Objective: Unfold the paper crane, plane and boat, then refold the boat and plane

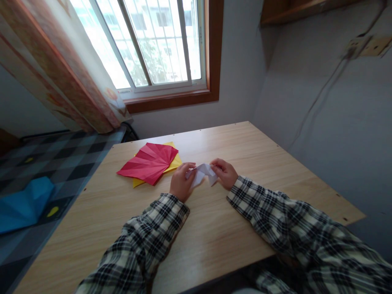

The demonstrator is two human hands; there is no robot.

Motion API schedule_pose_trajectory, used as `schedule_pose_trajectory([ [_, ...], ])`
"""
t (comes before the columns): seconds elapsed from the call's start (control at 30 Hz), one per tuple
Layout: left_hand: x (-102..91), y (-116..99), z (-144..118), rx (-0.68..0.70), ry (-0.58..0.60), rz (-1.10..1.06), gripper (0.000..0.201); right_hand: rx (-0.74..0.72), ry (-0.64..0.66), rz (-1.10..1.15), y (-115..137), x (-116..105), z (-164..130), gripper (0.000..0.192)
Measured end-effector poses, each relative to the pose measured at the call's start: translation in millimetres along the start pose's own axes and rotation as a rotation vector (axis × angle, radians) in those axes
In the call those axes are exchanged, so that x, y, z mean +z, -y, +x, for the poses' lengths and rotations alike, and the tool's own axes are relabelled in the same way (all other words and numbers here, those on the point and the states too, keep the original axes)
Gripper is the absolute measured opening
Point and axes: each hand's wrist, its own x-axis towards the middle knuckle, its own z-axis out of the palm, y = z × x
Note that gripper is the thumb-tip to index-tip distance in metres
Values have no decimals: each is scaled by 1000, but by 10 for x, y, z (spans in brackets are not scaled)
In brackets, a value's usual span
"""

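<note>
Right now I have both hands on a small white folded paper piece (202, 173), which sits just above the pale wooden tabletop (214, 228), near its middle and a little toward me. My left hand (181, 182) pinches the paper's left edge, thumb and forefinger closed on it; my right hand (224, 173) does the same at the right edge, fingers curled tight, so both grips are shut on the sheet with no visible gap. The paper spans the space between the two sets of fingertips, its middle peaked up and unsupported. I judge the main risk to be tearing or a skewed crease: if the hands pull apart or twist unevenly, the thin sheet could rip at a pinch point or fold off its line. It could also slip from one side if that pinch loosens, and flop to the table. How much of the paper is tucked under the fingers I cannot tell. Well to the left lies a red pleated paper sheet (149, 162) on top of a yellow paper sheet (174, 163), apart from my hands.
</note>
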Motion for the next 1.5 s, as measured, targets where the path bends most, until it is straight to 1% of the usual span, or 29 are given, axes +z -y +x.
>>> schedule_pose_trajectory([
  [0.07, -16, -12, 2, 50, -55, 31, 12, -2, -11, -10, 1, -9, 9, 32],
  [0.1, -21, -17, 0, 57, -64, 38, 13, -2, -16, -22, 2, -16, 13, 33],
  [0.23, -24, -38, -35, -30, 21, 27, 20, 39, -25, -23, -6, -45, 25, 42],
  [0.3, -24, -51, -55, -62, 33, 28, 22, 54, -41, 12, -20, -62, 33, 48],
  [0.43, -27, -53, -65, -68, -36, 1, 23, 49, -89, 23, -55, -101, 56, 55],
  [0.6, -31, -19, -37, -103, -186, -48, 24, 75, -125, 12, -103, -149, 75, 48],
  [0.73, -36, -11, -24, -60, -232, -81, 23, 100, -126, 82, -98, -136, 85, 43],
  [0.83, -41, 13, -9, 35, -295, -90, 21, 133, -110, 190, -77, -92, 97, 39],
  [0.93, -58, 48, 13, 124, -364, -38, 15, 139, -114, 272, -87, -58, 112, 38],
  [1.0, -72, 64, 27, 136, -398, 16, 15, 149, -153, 304, -114, -55, 126, 36],
  [1.07, -78, 72, 35, 102, -419, 44, 17, 169, -201, 320, -149, -67, 142, 33],
  [1.13, -73, 75, 39, 44, -413, 33, 18, 187, -244, 317, -183, -81, 157, 31],
  [1.3, -23, 116, 46, -104, -381, -86, 18, 217, -297, 293, -251, -77, 163, 28],
  [1.4, -2, 196, 58, -209, -358, -219, 20, 168, -318, 199, -283, -84, 147, 22],
  [1.47, -4, 252, 71, -267, -334, -298, 26, 102, -332, 84, -286, -109, 135, 18],
  [1.5, -9, 272, 79, -275, -316, -305, 28, 62, -338, 21, -278, -124, 130, 18],
])
